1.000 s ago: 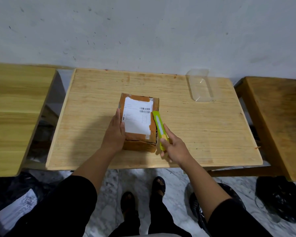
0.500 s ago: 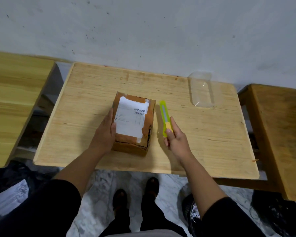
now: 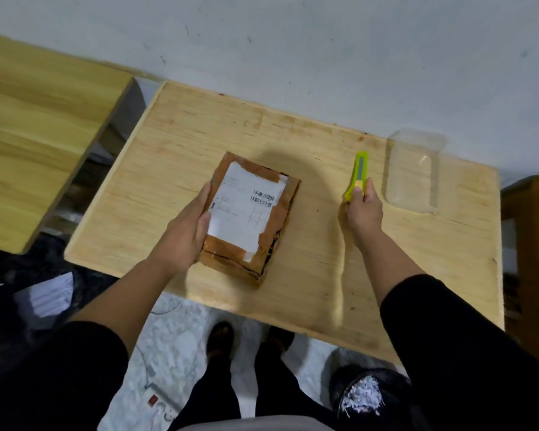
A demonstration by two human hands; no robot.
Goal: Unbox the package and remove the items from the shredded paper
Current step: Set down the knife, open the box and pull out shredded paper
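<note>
A brown taped cardboard package (image 3: 263,241) with a white shipping label lies closed near the middle of the light wooden table (image 3: 324,275). My left hand (image 3: 185,231) grips its left side, thumb on the top face. To the right, my right hand (image 3: 363,209) holds the lower end of a lime-green utility knife (image 3: 358,174), which points away from me, well apart from the package. No shredded paper shows at the package.
A clear plastic container (image 3: 414,171) stands just right of the knife near the table's far right corner. Other wooden tables flank the left (image 3: 38,135) and right (image 3: 535,244). A black bag with shredded paper (image 3: 366,396) and a power strip (image 3: 161,402) lie on the floor.
My right hand has carried the knife away from the package's right edge toward the clear container. My left hand has kept hold of the package, which has turned a little.
</note>
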